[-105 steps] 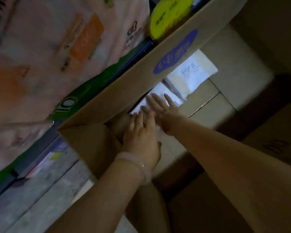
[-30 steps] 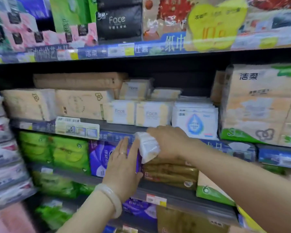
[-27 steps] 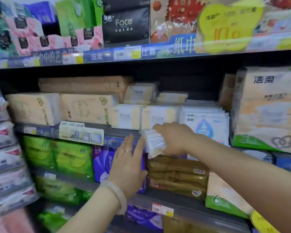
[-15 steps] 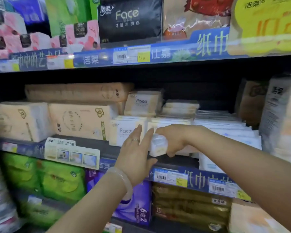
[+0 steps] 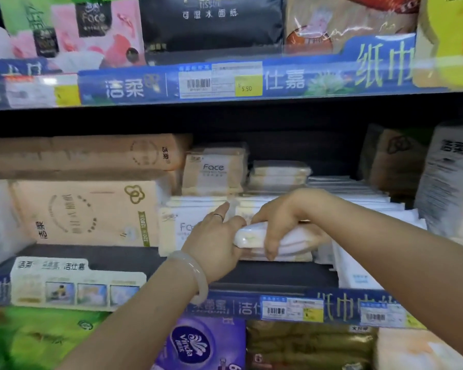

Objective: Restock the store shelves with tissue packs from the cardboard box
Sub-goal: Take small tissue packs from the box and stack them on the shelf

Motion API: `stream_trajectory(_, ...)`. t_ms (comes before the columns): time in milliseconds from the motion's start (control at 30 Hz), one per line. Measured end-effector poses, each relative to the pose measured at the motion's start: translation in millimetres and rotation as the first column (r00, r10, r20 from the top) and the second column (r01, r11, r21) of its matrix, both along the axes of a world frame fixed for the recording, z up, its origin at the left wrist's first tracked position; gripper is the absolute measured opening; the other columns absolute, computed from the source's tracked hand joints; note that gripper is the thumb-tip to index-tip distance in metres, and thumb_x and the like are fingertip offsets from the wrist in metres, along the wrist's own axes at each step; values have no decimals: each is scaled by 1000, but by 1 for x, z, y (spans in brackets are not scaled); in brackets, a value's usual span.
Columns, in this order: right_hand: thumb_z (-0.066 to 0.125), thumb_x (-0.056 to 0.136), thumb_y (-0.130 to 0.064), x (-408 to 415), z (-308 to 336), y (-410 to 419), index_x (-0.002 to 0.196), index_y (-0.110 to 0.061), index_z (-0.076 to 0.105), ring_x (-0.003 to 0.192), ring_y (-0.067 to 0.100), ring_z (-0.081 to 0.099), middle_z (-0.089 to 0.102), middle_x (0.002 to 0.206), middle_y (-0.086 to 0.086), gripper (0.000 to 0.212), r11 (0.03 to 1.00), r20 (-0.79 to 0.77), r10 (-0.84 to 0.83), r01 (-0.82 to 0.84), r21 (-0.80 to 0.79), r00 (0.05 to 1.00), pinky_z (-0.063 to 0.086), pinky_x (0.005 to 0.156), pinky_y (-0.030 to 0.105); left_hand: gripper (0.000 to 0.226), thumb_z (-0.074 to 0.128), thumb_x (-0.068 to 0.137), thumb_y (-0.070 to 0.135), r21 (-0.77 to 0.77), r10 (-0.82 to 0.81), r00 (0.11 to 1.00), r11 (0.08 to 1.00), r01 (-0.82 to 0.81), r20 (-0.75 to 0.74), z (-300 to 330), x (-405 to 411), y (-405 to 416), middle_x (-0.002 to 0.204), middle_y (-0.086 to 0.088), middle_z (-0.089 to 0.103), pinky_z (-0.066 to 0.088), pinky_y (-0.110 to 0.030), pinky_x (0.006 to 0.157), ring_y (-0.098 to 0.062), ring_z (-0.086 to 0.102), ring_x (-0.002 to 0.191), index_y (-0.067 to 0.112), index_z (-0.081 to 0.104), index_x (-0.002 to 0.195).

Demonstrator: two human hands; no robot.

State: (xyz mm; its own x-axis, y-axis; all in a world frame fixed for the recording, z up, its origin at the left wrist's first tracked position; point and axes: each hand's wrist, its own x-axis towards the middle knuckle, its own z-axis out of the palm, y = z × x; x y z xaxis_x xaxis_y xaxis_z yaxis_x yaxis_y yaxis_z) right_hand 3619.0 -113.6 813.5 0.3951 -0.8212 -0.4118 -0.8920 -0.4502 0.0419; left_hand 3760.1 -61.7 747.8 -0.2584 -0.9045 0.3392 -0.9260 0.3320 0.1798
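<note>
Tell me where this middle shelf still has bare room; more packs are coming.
Free: the dark shelf strip in front of the big beige pack, and the gap above the flat white stack. Crowded: the middle, where both hands hold the white pack against the Face packs.

Yellow price tag (image 5: 247, 86) reads 5.50; cream pack (image 5: 214, 170) says Face; purple pack (image 5: 198, 345) Vinda.

Soft, even store lighting is seen overhead. A deep shadow is cast under the upper shelf (image 5: 225, 84). Motion blur is spread across the frame, strongest at left and right edges, where lines are bowed by wide-angle distortion.
</note>
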Motion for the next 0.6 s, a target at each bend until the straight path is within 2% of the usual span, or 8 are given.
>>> stream_trajectory(100, 76, 71, -44, -2, 2, 1, 105, -33, 57, 101, 17, 54, 54, 102, -12, 41, 1000, 24, -8, 8, 2, 1000, 48, 92, 38, 43, 54, 88, 42, 49, -16, 1000, 999, 15, 16, 4, 7, -10, 153, -9, 22, 32, -30, 105, -21, 24, 140, 23, 50, 126)
stream_trajectory(167, 75, 74, -45, -6, 3, 1, 85, -33, 57, 89, 13, 52, 50, 87, -16, 24, 999, 67, -10, 12, -29, 998, 45, 82, 32, 44, 54, 87, 42, 60, -15, 1000, 998, 15, 10, 6, 9, -15, 152, -6, 24, 35, -31, 105, -19, 28, 138, 21, 50, 126)
stream_trajectory(233, 73, 77, -40, -11, 2, -1, 80, -27, 56, 80, 13, 50, 49, 80, -15, 22, 993, 121, -1, 16, -120, 993, 42, 71, 29, 53, 54, 89, 38, 18, -21, 1000, 1000, 21, 18, 7, 9, -20, 152, -7, 23, 32, -33, 108, -21, 27, 138, 20, 39, 136)
stream_trajectory(333, 74, 78, -33, -18, -6, -2, 86, -21, 58, 75, 16, 48, 48, 77, -9, 22, 940, 198, 58, 14, -340, 978, 38, 63, 29, 71, 55, 90, 34, -53, -37, 998, 998, 40, 50, 1, 6, -22, 157, -7, 7, 15, -31, 116, -22, 14, 143, 23, 15, 147)
stream_trajectory(433, 71, 80, -32, -25, -17, -1, 101, -16, 60, 80, 17, 49, 51, 83, -7, 29, 846, 212, 132, 1, -532, 968, 39, 66, 29, 72, 55, 90, 32, -90, -63, 996, 994, 68, 65, -6, 2, -26, 157, -8, 0, 10, -31, 116, -22, 6, 144, 25, 13, 147)
stream_trajectory(533, 66, 85, -30, -37, -24, -2, 106, -15, 62, 97, 22, 55, 61, 103, 0, 26, 811, 235, 172, -2, -586, 957, 48, 81, 37, 65, 53, 91, 31, -79, -72, 994, 994, 79, 87, -10, 0, -30, 157, -10, -1, 9, -32, 117, -23, 5, 145, 23, 20, 146)
stream_trajectory(600, 64, 87, -25, -45, -30, -3, 109, -14, 64, 106, 24, 54, 62, 112, 3, 25, 785, 255, 215, -11, -620, 943, 45, 90, 38, 62, 53, 91, 30, -88, -78, 994, 993, 84, 77, -13, -1, -32, 157, -10, -1, 9, -34, 117, -24, 5, 145, 23, 23, 145)
